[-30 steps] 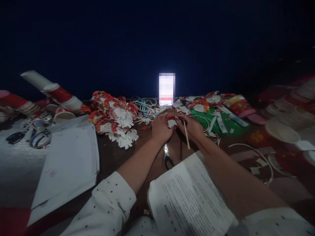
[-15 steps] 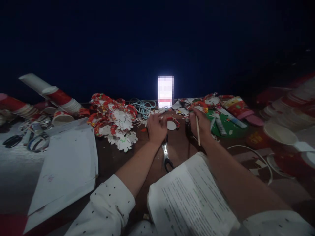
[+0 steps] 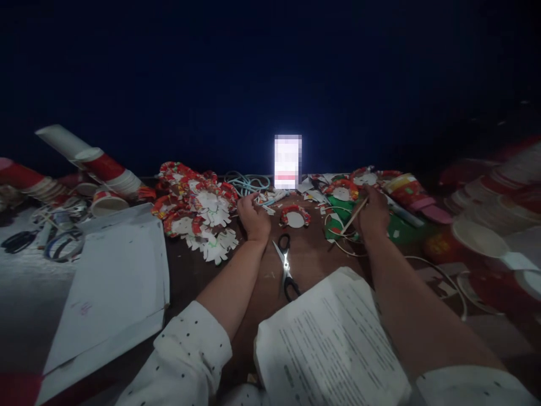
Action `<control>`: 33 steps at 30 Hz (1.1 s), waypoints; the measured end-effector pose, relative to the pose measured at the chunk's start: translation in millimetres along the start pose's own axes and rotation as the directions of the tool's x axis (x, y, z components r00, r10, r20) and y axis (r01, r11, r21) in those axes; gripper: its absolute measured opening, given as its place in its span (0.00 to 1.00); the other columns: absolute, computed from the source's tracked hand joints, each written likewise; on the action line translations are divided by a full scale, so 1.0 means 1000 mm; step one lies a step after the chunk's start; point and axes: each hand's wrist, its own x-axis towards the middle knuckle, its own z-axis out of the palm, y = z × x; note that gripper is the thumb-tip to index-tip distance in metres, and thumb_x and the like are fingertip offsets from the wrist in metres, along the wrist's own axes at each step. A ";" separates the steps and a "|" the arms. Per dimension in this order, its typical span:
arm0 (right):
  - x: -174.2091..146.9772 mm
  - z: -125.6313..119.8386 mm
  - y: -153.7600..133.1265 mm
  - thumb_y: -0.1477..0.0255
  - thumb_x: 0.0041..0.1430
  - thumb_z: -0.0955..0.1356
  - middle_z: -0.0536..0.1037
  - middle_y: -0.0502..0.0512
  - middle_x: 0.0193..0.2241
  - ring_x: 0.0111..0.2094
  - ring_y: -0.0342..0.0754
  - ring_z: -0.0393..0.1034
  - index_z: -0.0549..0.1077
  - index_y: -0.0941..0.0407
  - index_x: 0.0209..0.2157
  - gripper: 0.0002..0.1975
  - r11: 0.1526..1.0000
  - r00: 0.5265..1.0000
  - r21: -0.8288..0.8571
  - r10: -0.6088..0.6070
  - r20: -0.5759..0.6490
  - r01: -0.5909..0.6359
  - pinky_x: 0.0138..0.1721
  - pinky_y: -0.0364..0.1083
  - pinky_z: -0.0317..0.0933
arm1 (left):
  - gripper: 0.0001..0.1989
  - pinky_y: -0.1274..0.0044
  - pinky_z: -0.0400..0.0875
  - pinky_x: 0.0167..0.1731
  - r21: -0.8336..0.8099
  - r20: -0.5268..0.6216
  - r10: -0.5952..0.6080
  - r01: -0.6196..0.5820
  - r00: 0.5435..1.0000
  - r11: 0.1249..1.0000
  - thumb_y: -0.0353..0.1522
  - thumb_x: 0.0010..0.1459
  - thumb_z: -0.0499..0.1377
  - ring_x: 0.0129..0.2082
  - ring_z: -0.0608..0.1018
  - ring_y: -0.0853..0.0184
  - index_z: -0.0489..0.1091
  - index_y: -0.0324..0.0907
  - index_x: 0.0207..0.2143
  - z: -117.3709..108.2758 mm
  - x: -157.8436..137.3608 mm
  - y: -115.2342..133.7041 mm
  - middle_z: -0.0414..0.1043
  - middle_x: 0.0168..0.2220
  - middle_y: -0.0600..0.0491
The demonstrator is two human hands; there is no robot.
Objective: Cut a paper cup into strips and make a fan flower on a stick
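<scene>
My right hand (image 3: 374,214) is closed on a thin pale wooden stick (image 3: 354,216), which slants down to the left over a green piece and some pale cord. My left hand (image 3: 255,220) rests beside a pile of cut red-and-white paper cups (image 3: 203,208), its fingers loosely bent and apart, with nothing visible in them. Between my hands lies a small cut cup (image 3: 295,219) with a white round base and a red rim. Nearer to me, black-handled scissors (image 3: 286,264) lie partly open on the brown table (image 3: 313,248).
A printed paper-covered block (image 3: 329,338) sits in front of me. White sheets (image 3: 114,293) are on the left, with stacked paper cups (image 3: 105,169) behind them. A bright screen (image 3: 287,162) stands at the back beside blue cord (image 3: 247,183). More cups (image 3: 482,231) fill the right side.
My right hand has moved right with the stick, which now slants more. My left hand has shifted left, away from the small cut cup and the scissors, whose upper handle now shows.
</scene>
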 end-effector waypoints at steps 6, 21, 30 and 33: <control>0.005 -0.009 0.002 0.77 0.56 0.59 0.71 0.64 0.53 0.53 0.57 0.65 0.67 0.59 0.57 0.26 0.999 0.999 -0.039 0.033 0.018 -0.032 0.54 0.57 0.60 | 0.20 0.71 0.67 0.48 -0.046 0.044 -0.117 0.119 0.992 0.992 0.19 0.47 0.49 0.42 0.72 0.64 0.71 0.41 0.40 0.005 0.003 -0.003 0.69 0.39 0.49; -0.002 0.009 -0.047 0.65 0.59 0.62 0.76 0.60 0.45 0.46 0.56 0.70 0.77 0.53 0.43 0.16 0.925 0.949 -0.290 -0.166 0.267 0.244 0.44 0.52 0.63 | 0.18 0.70 0.66 0.49 -0.072 0.102 -0.172 0.180 0.980 0.981 0.20 0.48 0.51 0.43 0.72 0.63 0.72 0.41 0.39 0.013 0.001 -0.006 0.70 0.40 0.49; 0.008 0.025 -0.059 0.68 0.56 0.63 0.76 0.64 0.44 0.43 0.58 0.72 0.77 0.54 0.44 0.16 0.905 0.926 -0.378 -0.042 0.375 0.194 0.40 0.52 0.63 | 0.16 0.68 0.66 0.49 -0.082 0.140 -0.148 0.161 0.979 0.984 0.21 0.48 0.52 0.43 0.72 0.61 0.72 0.40 0.38 0.017 0.000 -0.004 0.70 0.40 0.47; 0.005 0.021 -0.058 0.68 0.55 0.63 0.76 0.63 0.44 0.43 0.57 0.71 0.76 0.55 0.42 0.16 0.961 0.956 -0.257 -0.027 0.291 0.106 0.40 0.52 0.63 | 0.16 0.67 0.66 0.49 -0.082 0.134 -0.106 0.118 0.985 0.990 0.21 0.49 0.52 0.44 0.71 0.61 0.71 0.40 0.39 0.016 -0.002 -0.002 0.70 0.40 0.47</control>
